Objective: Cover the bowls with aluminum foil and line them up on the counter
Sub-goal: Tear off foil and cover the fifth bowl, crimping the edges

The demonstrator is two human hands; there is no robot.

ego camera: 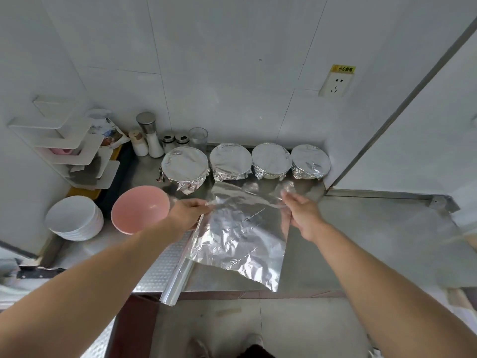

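Several foil-covered bowls (pixel 231 161) stand in a row along the back wall of the steel counter (pixel 361 228). An empty pink bowl (pixel 140 209) sits uncovered at the left. A crinkled foil sheet (pixel 240 228) is held up over the counter's middle. My left hand (pixel 187 213) pinches its left top corner, and my right hand (pixel 300 215) grips its right edge. The foil roll (pixel 180 270) lies diagonally under the sheet, its near end sticking out past the counter's front edge.
A stack of white bowls (pixel 74 218) stands at the far left. Shakers, a grinder and a glass (pixel 198 138) crowd the back left corner beside a white tiered rack (pixel 67 146). A wall socket (pixel 334 83) is high on the right.
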